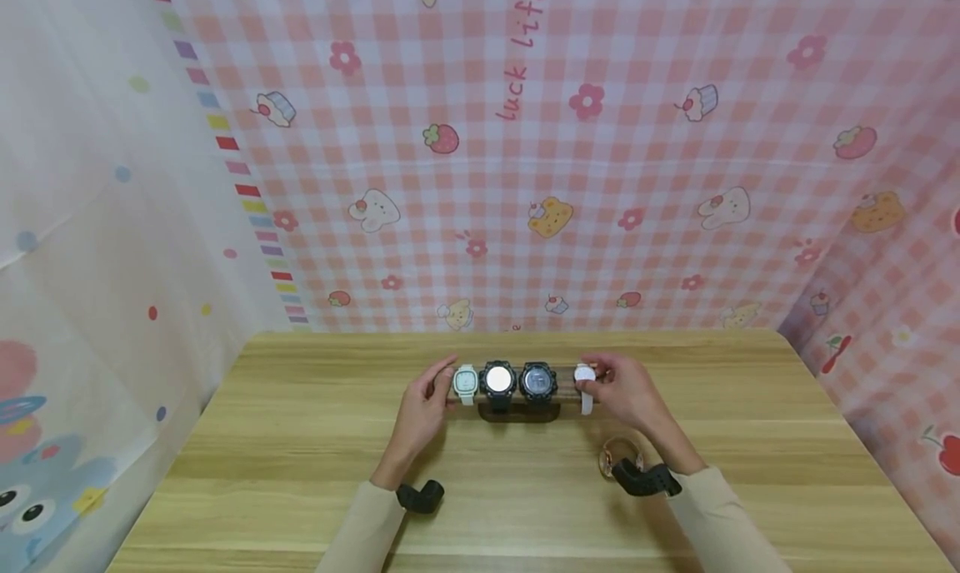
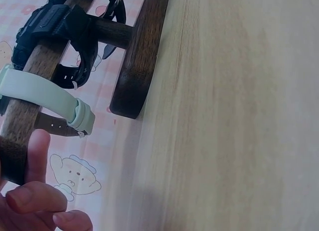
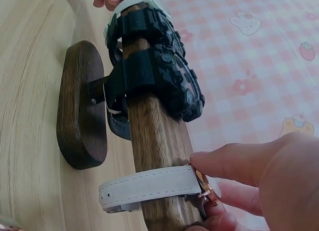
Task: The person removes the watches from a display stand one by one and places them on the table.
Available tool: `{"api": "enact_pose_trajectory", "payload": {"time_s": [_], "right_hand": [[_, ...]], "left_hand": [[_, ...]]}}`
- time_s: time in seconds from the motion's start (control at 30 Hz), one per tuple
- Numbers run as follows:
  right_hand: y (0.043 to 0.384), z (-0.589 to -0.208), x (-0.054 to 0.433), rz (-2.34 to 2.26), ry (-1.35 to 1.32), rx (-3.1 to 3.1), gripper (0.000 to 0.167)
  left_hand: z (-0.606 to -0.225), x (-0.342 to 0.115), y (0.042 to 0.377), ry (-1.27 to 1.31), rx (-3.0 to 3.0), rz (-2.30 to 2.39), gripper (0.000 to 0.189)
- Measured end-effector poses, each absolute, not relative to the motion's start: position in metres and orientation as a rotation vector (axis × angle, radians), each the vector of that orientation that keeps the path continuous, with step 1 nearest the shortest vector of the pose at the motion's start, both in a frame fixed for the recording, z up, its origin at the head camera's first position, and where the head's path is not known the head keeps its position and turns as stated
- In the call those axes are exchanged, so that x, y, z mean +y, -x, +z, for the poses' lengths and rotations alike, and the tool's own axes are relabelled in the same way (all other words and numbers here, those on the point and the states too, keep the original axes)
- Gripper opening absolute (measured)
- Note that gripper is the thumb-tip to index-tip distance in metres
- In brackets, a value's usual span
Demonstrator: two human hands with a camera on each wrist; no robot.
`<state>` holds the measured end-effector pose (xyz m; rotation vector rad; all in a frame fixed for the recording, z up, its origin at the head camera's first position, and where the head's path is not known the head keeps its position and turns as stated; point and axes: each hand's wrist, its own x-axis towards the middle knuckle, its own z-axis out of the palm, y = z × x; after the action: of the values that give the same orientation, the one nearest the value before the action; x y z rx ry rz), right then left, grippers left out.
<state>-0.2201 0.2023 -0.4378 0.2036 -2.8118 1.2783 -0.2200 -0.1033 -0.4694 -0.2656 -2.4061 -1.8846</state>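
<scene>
A dark wooden watch stand (image 1: 567,382) bears several watches along its bar. My left hand (image 1: 423,408) grips the bar's left end, its fingers curled by the wood in the left wrist view. Beside it sits a pale green watch (image 1: 466,381), then two black watches (image 1: 498,379), side by side. At the right end, my right hand (image 1: 624,390) pinches the case of a white-strapped watch (image 3: 149,189) between thumb and fingers. Its strap loops round the bar, and its case has a rose-gold edge. The stand's oval base (image 3: 82,106) rests on the table.
A rose-gold watch (image 1: 604,459) stands on the wooden table (image 1: 510,506) under my right forearm, partly hidden by the black wrist camera (image 1: 647,478). Another wrist camera (image 1: 422,497) is on my left wrist. A pink checked cloth (image 1: 495,181) hangs behind the table's far edge.
</scene>
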Motion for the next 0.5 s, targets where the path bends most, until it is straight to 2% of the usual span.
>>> {"api": "enact_pose_trajectory", "payload": {"time_s": [0.5], "right_hand": [[0.218, -0.440, 0.218, 1.361, -0.160, -2.812, 0.041]], "left_hand": [[-0.470, -0.103, 0.221, 0.265, -2.390, -1.888, 0.033]]}}
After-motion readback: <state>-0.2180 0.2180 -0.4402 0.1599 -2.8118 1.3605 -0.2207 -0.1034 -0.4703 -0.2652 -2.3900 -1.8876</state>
